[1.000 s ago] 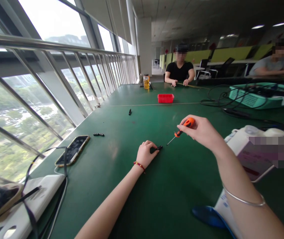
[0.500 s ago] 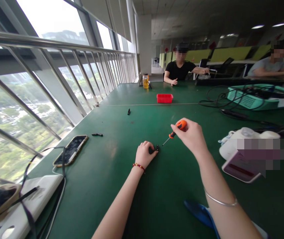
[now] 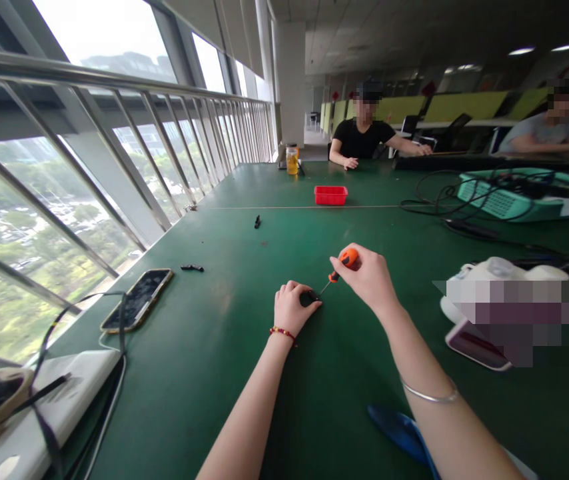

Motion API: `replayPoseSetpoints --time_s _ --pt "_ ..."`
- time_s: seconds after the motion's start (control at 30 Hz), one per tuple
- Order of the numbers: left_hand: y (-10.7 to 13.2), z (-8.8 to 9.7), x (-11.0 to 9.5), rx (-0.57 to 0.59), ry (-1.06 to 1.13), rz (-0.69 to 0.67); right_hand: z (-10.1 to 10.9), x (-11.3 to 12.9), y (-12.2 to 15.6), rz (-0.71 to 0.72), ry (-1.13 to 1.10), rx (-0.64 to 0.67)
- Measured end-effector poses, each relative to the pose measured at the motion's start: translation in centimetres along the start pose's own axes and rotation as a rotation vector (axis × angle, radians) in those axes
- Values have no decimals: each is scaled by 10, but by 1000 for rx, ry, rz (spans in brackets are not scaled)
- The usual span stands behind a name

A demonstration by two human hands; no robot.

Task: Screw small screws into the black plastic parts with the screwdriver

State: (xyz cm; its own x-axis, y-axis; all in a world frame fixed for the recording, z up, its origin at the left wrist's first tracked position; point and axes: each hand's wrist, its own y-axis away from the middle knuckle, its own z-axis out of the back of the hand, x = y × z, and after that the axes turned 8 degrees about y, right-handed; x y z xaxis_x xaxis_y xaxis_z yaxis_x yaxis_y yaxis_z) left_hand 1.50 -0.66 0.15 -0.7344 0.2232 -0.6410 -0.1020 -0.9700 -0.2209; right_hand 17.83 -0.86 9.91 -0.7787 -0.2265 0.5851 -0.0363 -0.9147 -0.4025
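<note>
My left hand [image 3: 292, 308] rests on the green table [image 3: 204, 400], its fingers closed round a small black part [image 3: 308, 298] whose kind I cannot make out. In my right hand [image 3: 370, 277] is a screwdriver [image 3: 348, 259] with an orange and black handle, held tilted. Its thin shaft slants down to the left, and the tip is at the black part; whether it touches is too small to tell. Two more small black pieces lie apart on the table, one black piece [image 3: 192, 268] to the left and another black piece [image 3: 257, 222] farther back.
A red tray [image 3: 330, 195] stands toward the back. On the left are a phone [image 3: 137, 301] and a white power strip [image 3: 59, 407] with cables. A teal basket [image 3: 494, 200], a white object [image 3: 497, 270] and a blue item [image 3: 399, 430] are on the right. A person [image 3: 364, 143] sits opposite.
My right hand has moved left and slightly down, bringing the screwdriver's tip from beside the black part up to it. My left hand still holds the part. The view has shifted slightly.
</note>
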Motion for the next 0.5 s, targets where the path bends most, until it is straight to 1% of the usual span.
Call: replayPoseSetpoints --time_s 0.5 --pt "-1 0 -1 -3 -2 8 -7 -3 -2 -3 -2 26"
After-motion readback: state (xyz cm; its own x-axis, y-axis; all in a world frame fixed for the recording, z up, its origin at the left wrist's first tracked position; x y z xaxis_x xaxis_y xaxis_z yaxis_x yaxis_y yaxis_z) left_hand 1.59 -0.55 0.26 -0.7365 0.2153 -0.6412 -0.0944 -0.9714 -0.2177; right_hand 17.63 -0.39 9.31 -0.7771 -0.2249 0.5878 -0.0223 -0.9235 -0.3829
